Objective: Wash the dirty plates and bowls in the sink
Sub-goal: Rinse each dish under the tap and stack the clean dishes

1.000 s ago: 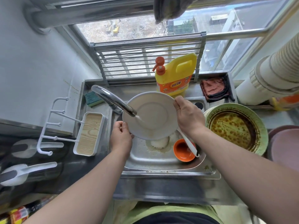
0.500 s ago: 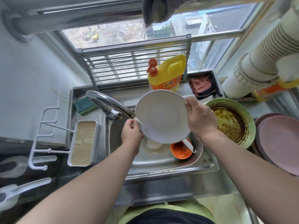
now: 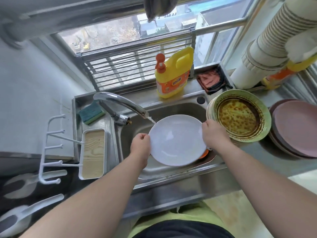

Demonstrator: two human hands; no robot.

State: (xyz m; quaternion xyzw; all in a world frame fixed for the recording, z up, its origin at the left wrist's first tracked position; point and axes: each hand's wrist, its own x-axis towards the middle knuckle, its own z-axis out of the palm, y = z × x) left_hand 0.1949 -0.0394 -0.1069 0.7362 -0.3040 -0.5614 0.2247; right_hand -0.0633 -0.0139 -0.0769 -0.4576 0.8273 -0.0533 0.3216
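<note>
1. The white plate [image 3: 176, 140] is held over the sink [image 3: 171, 170], its face up toward the camera, with the thin stream from the tap [image 3: 120, 102] landing on its far-left rim.
2. The left hand [image 3: 140, 146] has its grip closed on the plate's left rim; the right hand [image 3: 214, 134] has its grip closed on the right rim. Both hold the plate and nothing else.
3. The step in hand looks like rinsing: the plate's face shows no visible grime.
4. The next move probably calls for turning the plate so water reaches the rest of it, then finding a spot to set it down.
5. Much work remains, judging by the stained green plate [image 3: 240, 117] topping a stack just right of the sink, and an orange bowl [image 3: 204, 153] peeking from beneath the white plate.
6. Room is tight: the stack sits near the right hand, and the tap spout is just beside the plate's far-left edge. The pink plates [image 3: 296, 129] fill the desk further right.
7. The sponge [image 3: 91, 112] and detergent bottle [image 3: 173, 74] lie on the far side, within reach.
</note>
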